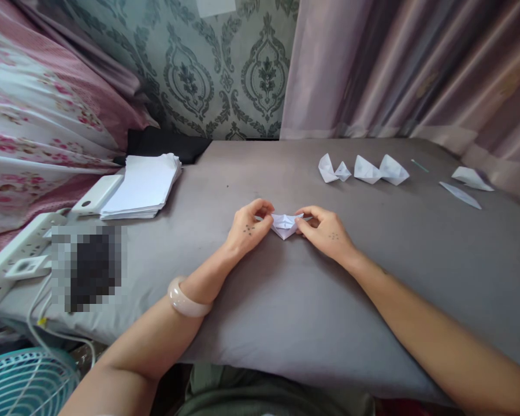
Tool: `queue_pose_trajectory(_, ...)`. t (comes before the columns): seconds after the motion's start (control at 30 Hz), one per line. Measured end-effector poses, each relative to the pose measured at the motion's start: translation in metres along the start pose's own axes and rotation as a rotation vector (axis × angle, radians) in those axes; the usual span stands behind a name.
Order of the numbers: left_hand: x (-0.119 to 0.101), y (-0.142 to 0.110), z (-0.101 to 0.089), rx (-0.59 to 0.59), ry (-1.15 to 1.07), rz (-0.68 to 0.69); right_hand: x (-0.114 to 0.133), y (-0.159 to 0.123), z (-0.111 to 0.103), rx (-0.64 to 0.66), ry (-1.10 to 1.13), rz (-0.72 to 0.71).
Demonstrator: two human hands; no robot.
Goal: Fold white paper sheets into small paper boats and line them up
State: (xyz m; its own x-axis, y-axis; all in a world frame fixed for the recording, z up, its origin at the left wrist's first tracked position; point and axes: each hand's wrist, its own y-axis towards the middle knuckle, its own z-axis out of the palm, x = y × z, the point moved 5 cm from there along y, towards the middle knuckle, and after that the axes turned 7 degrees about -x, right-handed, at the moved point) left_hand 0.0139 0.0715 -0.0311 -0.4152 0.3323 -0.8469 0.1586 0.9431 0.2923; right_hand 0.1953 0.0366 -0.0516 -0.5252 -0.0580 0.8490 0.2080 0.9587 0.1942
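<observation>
Between my hands is a small white folded paper (pixel 285 226), creased into a pointed shape with its tip toward me. My left hand (pixel 249 226) pinches its left corner between thumb and fingers, and a pale bangle circles that wrist. At the opposite corner, my right hand (pixel 325 231) grips the paper in the same way. The folded piece is held just over the grey cloth, and whether it touches the surface I cannot tell.
Several folded paper pieces (pixel 367 170) stand in a row at the back right, with flatter ones (pixel 472 178) farther right. A stack of white paper (pixel 141 185) lies at the left beside a white box (pixel 97 195). A power strip (pixel 19 251) and a fan (pixel 28 381) are nearer.
</observation>
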Motion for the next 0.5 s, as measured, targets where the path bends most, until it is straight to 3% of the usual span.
queue_pose_trajectory(0.17,-0.003,0.001,0.001,0.128,0.134,0.147,-0.003,0.004,-0.007,0.021,-0.031,-0.045)
queue_pose_trajectory(0.37,-0.005,-0.002,0.000,0.368,0.268,0.231,0.020,-0.007,-0.014,0.068,-0.332,-0.411)
queue_pose_trajectory(0.5,-0.006,-0.006,0.000,0.412,0.368,0.361,0.023,-0.013,-0.013,0.125,-0.576,-0.531)
